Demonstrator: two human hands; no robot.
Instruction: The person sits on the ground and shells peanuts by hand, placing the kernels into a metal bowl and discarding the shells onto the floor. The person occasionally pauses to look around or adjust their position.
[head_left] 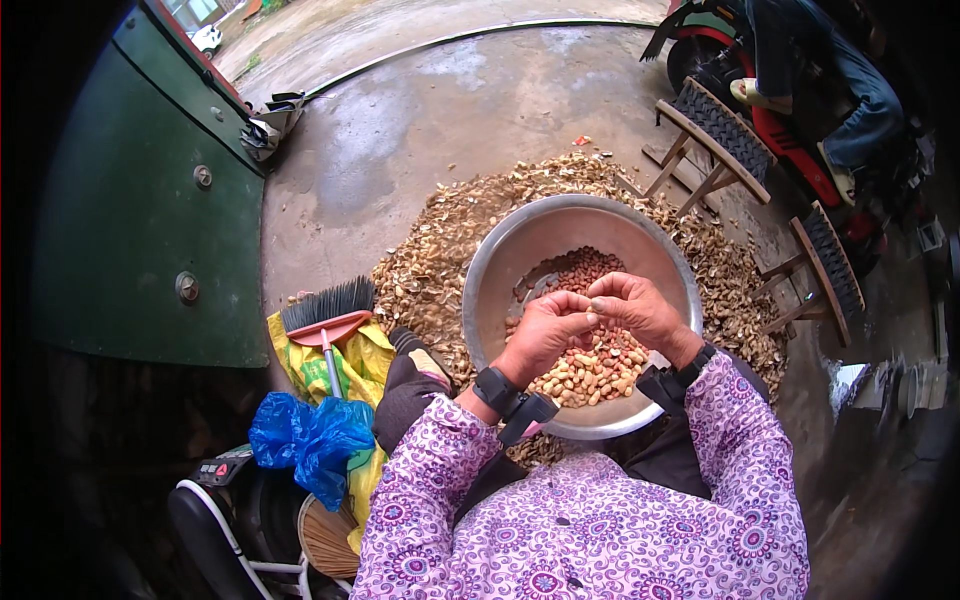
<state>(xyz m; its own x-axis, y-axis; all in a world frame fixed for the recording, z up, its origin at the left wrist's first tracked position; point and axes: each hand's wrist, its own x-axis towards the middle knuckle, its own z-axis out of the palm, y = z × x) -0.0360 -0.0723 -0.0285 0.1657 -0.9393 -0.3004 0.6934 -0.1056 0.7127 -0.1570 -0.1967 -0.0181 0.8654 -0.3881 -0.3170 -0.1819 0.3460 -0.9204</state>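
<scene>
**Two hands on one peanut, over the bowl**

Both hands meet above the middle of the metal bowl [500, 250]. Left hand [545, 328] is curled nearly closed, fingertips pinching a small peanut [592, 316] (mostly hidden, cannot see if the shell is cracked). Right hand [638, 308] is bent over it, thumb and forefinger pressing the same spot.

Shelled peanuts [590, 375] lie heaped toward the bowl's near rim; reddish ones sit further in. Empty shells [430, 270] are piled on the concrete around the bowl's far and left sides.

Judgement: to do this well, keep the pinch directly over the bowl so the kernels drop inside, press along the seam, and flick the husk outward past the rim. A broom [328, 320] lies left of the bowl.
</scene>
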